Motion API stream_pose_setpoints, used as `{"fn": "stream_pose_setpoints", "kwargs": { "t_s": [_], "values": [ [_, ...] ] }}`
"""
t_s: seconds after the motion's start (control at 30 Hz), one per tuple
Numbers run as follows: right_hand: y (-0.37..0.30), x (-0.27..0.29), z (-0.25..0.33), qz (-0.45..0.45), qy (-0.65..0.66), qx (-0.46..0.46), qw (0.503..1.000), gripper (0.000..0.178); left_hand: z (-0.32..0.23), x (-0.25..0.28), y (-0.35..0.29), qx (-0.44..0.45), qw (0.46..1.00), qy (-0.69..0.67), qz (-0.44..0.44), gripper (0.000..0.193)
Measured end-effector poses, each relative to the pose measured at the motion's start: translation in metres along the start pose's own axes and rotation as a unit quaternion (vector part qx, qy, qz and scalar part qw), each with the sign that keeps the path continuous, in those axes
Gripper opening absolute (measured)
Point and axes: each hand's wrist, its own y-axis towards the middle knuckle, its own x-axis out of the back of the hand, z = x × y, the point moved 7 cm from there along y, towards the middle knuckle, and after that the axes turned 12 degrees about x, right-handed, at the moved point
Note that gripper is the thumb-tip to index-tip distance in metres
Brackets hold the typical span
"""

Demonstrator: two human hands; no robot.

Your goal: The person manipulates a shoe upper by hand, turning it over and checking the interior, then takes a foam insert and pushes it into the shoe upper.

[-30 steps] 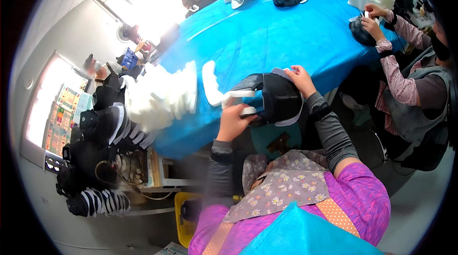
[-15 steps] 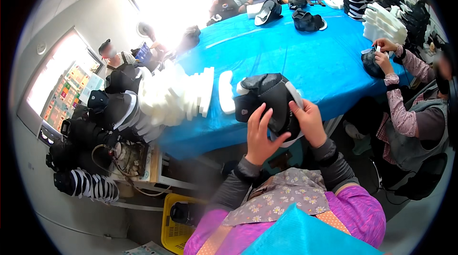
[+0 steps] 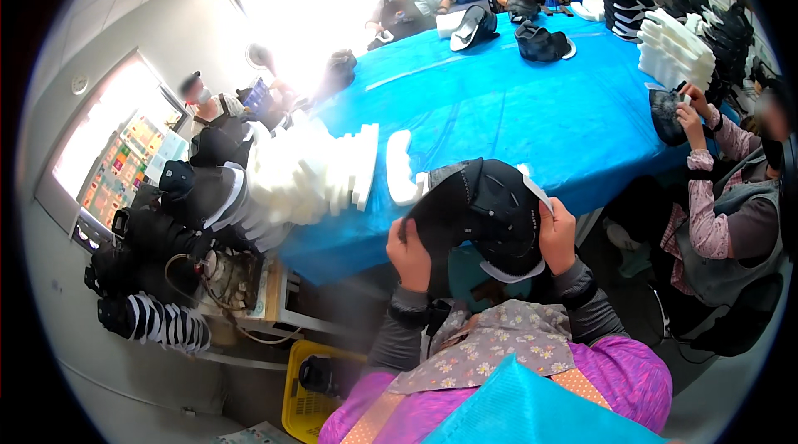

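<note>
A black cap [image 3: 490, 203] is stretched between my hands just above the near edge of the blue-covered table, its inside partly showing and white material along its right and lower edges. My left hand [image 3: 409, 254] grips its left edge, thumb up, with the fingers partly hidden behind the fabric. Round the right edge, beside a white strip, my right hand [image 3: 559, 236] is closed on the same cap. Just beyond the cap, a curved white foam piece [image 3: 400, 163] lies on the table, close to a long row of similar white foam pieces [image 3: 316, 165].
The blue table cover [image 3: 474, 103] stretches away ahead, with black caps [image 3: 542, 42] at its far side. Stacked black caps [image 3: 150, 228] stand at left, above a yellow basket [image 3: 303, 411]. A co-worker [image 3: 723, 186] sits at right, handling a cap; others sit across the table.
My left hand has moved left from the cap's front to its left edge, and the cap has been turned and spread wider. The co-worker at right has raised their cap slightly.
</note>
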Motion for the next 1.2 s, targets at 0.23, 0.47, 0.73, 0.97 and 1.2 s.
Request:
{"fn": "stream_pose_setpoints", "kwargs": {
  "t_s": [0.23, 0.47, 0.73, 0.97, 1.2],
  "values": [
    [0.012, 0.053, 0.006, -0.018, -0.145, 0.098, 0.984, 0.011, 0.005, 0.071, 0.036, 0.049, 0.985, -0.048, -0.16, 0.04],
    [0.018, 0.114, -0.02, -0.113, -0.076, 0.101, 0.986, 0.019, -0.037, 0.015, -0.015, 0.043, 0.784, -0.261, 0.562, 0.056],
    [0.008, 0.093, 0.025, -0.018, -0.169, 0.284, 0.944, 0.018, 0.035, -0.034, -0.009, 0.299, 0.837, -0.101, 0.446, 0.044],
    [0.017, 0.097, 0.03, -0.035, -0.169, 0.253, 0.952, 0.022, 0.005, -0.046, -0.02, 0.171, 0.881, -0.046, 0.438, 0.04],
    [0.023, 0.107, 0.005, -0.173, -0.221, 0.085, 0.956, 0.031, -0.001, -0.009, -0.014, 0.168, 0.956, -0.209, 0.122, 0.045]
  ]
}}
